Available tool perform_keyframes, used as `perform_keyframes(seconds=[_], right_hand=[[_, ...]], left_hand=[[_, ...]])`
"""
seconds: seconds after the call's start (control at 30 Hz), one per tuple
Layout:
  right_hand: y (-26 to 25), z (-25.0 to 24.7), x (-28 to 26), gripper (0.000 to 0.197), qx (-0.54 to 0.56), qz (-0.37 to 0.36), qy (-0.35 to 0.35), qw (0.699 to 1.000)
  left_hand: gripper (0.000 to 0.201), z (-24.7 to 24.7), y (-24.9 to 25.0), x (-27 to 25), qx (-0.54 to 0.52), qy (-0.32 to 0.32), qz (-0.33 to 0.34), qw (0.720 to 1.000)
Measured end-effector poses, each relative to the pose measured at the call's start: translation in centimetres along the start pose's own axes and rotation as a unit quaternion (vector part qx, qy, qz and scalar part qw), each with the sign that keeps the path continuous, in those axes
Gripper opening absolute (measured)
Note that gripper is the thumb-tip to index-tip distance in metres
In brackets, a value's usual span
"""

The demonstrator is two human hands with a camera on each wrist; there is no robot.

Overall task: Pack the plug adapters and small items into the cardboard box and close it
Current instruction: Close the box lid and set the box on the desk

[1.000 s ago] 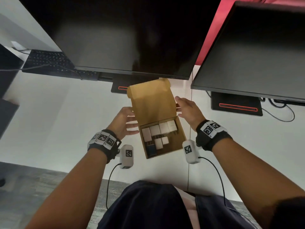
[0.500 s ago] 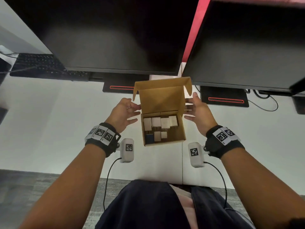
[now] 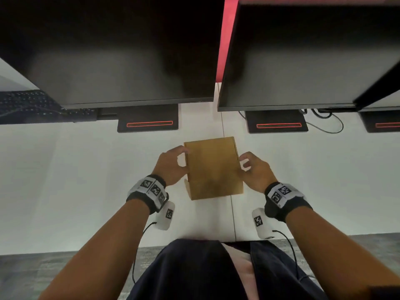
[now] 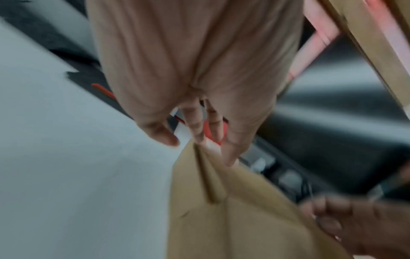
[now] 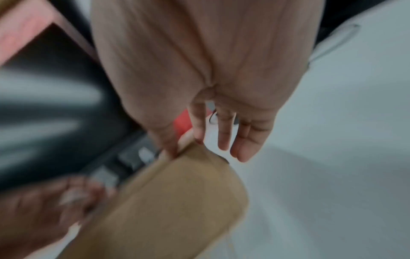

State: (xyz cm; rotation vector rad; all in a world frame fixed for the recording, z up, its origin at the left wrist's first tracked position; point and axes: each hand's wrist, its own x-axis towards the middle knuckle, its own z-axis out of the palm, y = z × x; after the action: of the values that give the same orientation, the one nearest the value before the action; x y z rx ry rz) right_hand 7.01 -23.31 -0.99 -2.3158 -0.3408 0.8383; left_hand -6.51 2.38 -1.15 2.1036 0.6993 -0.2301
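Lid down on the packed cardboard box [image 3: 213, 167]

It sits on the worktop [image 3: 86, 180] between both hands: left hand [image 3: 171, 167] and right hand [image 3: 256, 172] each pinch a side edge, equally near.

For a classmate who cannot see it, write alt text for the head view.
A cardboard box, lid folded down, sits on a white desk between the left hand and right hand, which hold its sides. Two dark monitors stand behind it.
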Motion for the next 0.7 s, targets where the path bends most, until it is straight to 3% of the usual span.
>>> perform_keyframes(seconds=[0.1,0.17,0.23,0.3,0.4,0.5,0.7], right_hand=[[0.8,0.9,-0.8,0.032,-0.008,0.022,0.029,0.999],[1.1,1.1,-0.7,0.038,-0.003,0.057,0.021,0.998],[1.2,1.3,-0.4,0.043,0.043,0.093,0.007,0.995],[1.3,1.2,-0.4,0.044,0.104,0.106,-0.015,0.989],[2.2,1.2,-0.5,0.039,0.137,0.095,-0.04,0.985],[2.9,1.2,-0.6,0.032,0.164,0.103,-0.054,0.98],[3.1,1.2,-0.3,0.03,0.189,0.105,-0.037,0.976]], left_hand=[[0.063,0.9,-1.1,0.5,0.052,0.005,0.056,0.997],[0.07,0.6,-0.6,0.4,0.045,0.025,0.025,0.998],[0.059,0.4,-0.1,0.2,0.037,0.045,-0.036,0.998],[0.039,0.4,0.2,0.1,0.041,-0.004,-0.105,0.994],[0.046,0.8,-0.1,0.0,-0.047,-0.112,-0.183,0.976],[0.047,0.9,-0.8,-0.1,-0.132,-0.173,-0.207,0.954],[0.041,1.2,-1.0,0.1,-0.207,-0.223,-0.215,0.928]])
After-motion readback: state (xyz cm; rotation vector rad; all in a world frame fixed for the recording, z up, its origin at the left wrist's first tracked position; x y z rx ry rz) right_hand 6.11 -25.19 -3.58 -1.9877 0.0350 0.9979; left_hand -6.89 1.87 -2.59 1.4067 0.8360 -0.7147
